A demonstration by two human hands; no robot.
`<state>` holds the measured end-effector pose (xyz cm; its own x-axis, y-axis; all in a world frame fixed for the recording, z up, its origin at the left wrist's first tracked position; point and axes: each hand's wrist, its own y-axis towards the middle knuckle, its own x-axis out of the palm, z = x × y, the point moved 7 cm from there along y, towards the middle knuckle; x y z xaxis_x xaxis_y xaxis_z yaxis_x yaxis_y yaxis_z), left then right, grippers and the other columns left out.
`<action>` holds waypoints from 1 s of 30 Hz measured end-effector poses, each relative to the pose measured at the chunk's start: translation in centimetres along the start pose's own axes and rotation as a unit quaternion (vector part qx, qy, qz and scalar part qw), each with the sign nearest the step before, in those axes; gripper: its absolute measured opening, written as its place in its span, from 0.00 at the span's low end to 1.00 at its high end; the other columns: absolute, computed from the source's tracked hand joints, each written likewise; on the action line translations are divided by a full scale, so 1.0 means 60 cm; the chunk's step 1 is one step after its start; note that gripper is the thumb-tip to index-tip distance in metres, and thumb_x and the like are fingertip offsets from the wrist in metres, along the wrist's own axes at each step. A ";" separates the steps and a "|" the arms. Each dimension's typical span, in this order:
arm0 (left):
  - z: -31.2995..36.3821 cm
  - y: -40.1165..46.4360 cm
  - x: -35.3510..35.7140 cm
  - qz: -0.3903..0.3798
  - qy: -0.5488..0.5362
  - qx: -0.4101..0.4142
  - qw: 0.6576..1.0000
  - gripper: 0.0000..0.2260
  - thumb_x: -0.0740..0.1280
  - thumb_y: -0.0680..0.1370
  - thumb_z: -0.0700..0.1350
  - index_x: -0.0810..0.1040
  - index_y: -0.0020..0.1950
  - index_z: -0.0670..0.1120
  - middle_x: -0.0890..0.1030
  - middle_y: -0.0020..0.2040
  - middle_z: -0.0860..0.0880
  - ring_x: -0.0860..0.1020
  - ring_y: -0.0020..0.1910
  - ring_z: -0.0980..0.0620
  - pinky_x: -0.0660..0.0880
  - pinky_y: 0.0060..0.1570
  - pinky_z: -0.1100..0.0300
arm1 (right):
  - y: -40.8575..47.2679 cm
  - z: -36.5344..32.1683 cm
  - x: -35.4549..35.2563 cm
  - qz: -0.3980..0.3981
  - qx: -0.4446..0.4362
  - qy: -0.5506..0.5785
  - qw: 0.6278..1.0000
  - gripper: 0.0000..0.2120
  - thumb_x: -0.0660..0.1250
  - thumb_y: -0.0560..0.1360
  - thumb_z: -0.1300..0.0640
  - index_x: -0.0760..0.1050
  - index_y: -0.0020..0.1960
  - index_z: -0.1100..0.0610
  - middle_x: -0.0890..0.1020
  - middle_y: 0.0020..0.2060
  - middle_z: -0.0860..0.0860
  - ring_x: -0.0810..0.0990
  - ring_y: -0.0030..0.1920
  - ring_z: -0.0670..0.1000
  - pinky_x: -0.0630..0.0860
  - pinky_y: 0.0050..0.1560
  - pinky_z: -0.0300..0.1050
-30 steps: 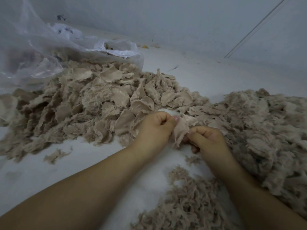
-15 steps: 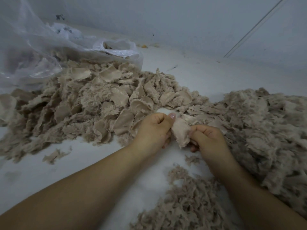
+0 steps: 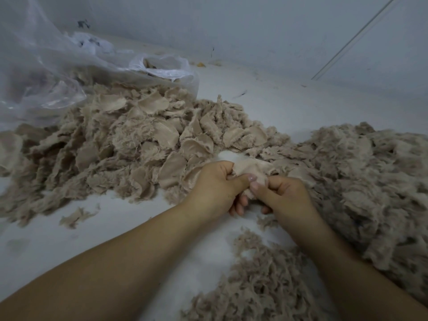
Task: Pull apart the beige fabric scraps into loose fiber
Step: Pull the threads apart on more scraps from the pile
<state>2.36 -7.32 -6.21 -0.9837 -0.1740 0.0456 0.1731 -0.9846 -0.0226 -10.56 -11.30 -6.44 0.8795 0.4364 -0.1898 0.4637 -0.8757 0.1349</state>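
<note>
The beige fabric scrap [image 3: 251, 169] was a small, smooth-faced piece with frayed, fuzzy edges, held up between the two hands just above the pale floor [image 3: 115, 228]. Beyond and to the left of the hands lay a broad heap of scraps [image 3: 129, 144] of the same kind, many showing flat, shiny faces; to the right of the hands spread a fluffier mass of loose fiber [image 3: 370, 181], and a smaller drift of shredded fiber [image 3: 261, 281] lay nearer than the hands, between the forearms. The left hand [image 3: 214, 186] had its fingers curled and its thumb pressed along the scrap's near edge, pinching it; the right hand [image 3: 283, 195] likewise pinched the scrap from the other side, thumb tip almost touching the left thumb, so the hands were close together. The scrap's lower part was hidden behind the thumbs and curled fingers. A clear plastic bag [image 3: 46, 72], far left of the hands, was cut off by the frame, and its contents were hard to make out.
</note>
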 end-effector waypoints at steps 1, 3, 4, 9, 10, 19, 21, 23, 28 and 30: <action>0.000 0.002 -0.003 0.011 -0.003 0.004 1.000 0.09 0.68 0.79 0.40 0.75 0.44 0.34 0.76 0.23 0.45 0.72 0.18 0.51 0.66 0.19 0.63 | 0.001 0.003 -0.004 0.015 0.004 0.003 1.000 0.15 0.68 0.78 0.56 0.80 0.33 0.56 0.76 0.25 0.53 0.74 0.29 0.46 0.72 0.29 0.36; 0.002 0.004 -0.011 0.029 -0.017 0.011 0.999 0.07 0.68 0.79 0.39 0.76 0.44 0.36 0.76 0.23 0.45 0.72 0.18 0.51 0.65 0.19 0.63 | 0.005 0.008 -0.015 0.062 0.017 0.025 0.998 0.18 0.64 0.80 0.61 0.79 0.32 0.54 0.75 0.22 0.43 0.72 0.25 0.41 0.72 0.27 0.35; 0.002 0.005 -0.013 0.033 -0.026 0.012 0.999 0.07 0.68 0.79 0.39 0.76 0.45 0.36 0.76 0.23 0.45 0.72 0.18 0.51 0.65 0.19 0.62 | 0.006 0.010 -0.021 0.081 0.023 0.040 0.996 0.19 0.62 0.81 0.62 0.79 0.32 0.54 0.74 0.22 0.43 0.72 0.24 0.41 0.72 0.27 0.35; 0.004 0.006 -0.021 0.042 0.020 0.007 0.999 0.10 0.73 0.75 0.40 0.74 0.40 0.38 0.76 0.22 0.45 0.71 0.17 0.51 0.64 0.17 0.64 | 0.000 -0.005 0.001 0.005 -0.013 -0.006 1.000 0.15 0.72 0.76 0.52 0.79 0.31 0.50 0.72 0.24 0.46 0.69 0.26 0.43 0.69 0.27 0.35; 0.011 0.009 -0.031 0.068 0.070 0.022 0.995 0.10 0.74 0.74 0.40 0.75 0.40 0.38 0.75 0.22 0.47 0.70 0.17 0.52 0.64 0.17 0.65 | -0.001 -0.005 0.004 0.000 -0.020 -0.030 0.999 0.14 0.73 0.75 0.56 0.80 0.31 0.51 0.72 0.24 0.46 0.68 0.26 0.43 0.68 0.27 0.35; 0.079 0.003 -0.081 0.213 0.662 0.147 0.703 0.20 0.68 0.71 0.36 0.69 0.61 0.45 0.74 0.38 0.47 0.66 0.29 0.47 0.51 0.25 0.61 | 0.002 0.013 -0.020 0.111 0.020 -0.023 0.993 0.14 0.68 0.78 0.59 0.82 0.34 0.51 0.77 0.27 0.53 0.70 0.23 0.44 0.69 0.25 0.37; 0.091 -0.010 -0.048 0.188 0.677 0.221 0.676 0.17 0.72 0.64 0.33 0.76 0.51 0.42 0.78 0.35 0.44 0.72 0.28 0.44 0.52 0.26 0.64 | 0.003 0.015 -0.022 0.127 0.016 -0.020 0.992 0.13 0.68 0.78 0.59 0.82 0.35 0.51 0.79 0.30 0.58 0.70 0.24 0.44 0.70 0.25 0.37; 0.094 -0.019 -0.011 0.150 0.657 0.292 0.679 0.12 0.74 0.61 0.33 0.77 0.39 0.41 0.78 0.33 0.43 0.76 0.29 0.41 0.58 0.26 0.62 | 0.004 0.015 -0.027 0.144 0.015 -0.003 0.989 0.13 0.67 0.79 0.59 0.82 0.37 0.51 0.80 0.30 0.54 0.71 0.25 0.42 0.71 0.25 0.36; 0.054 0.029 0.030 0.067 0.438 0.170 0.880 0.17 0.65 0.75 0.40 0.72 0.64 0.44 0.77 0.56 0.45 0.77 0.54 0.43 0.75 0.47 0.49 | 0.004 0.012 -0.026 0.145 0.007 0.017 0.989 0.10 0.64 0.81 0.61 0.80 0.43 0.54 0.76 0.23 0.43 0.69 0.23 0.41 0.68 0.24 0.36; 0.036 0.053 0.038 0.001 0.421 0.138 0.896 0.28 0.62 0.75 0.37 0.63 0.74 0.48 0.71 0.70 0.45 0.72 0.65 0.44 0.74 0.56 0.49 | 0.004 0.013 -0.026 0.145 0.007 0.008 0.989 0.10 0.64 0.81 0.60 0.80 0.42 0.54 0.73 0.22 0.43 0.67 0.23 0.42 0.67 0.24 0.37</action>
<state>0.78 -10.86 -4.01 -0.6509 -0.2178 -0.7273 0.0657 -0.9705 0.2319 -11.91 -12.34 -6.87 0.9770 0.1693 -0.1296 0.1899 -0.9674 0.1674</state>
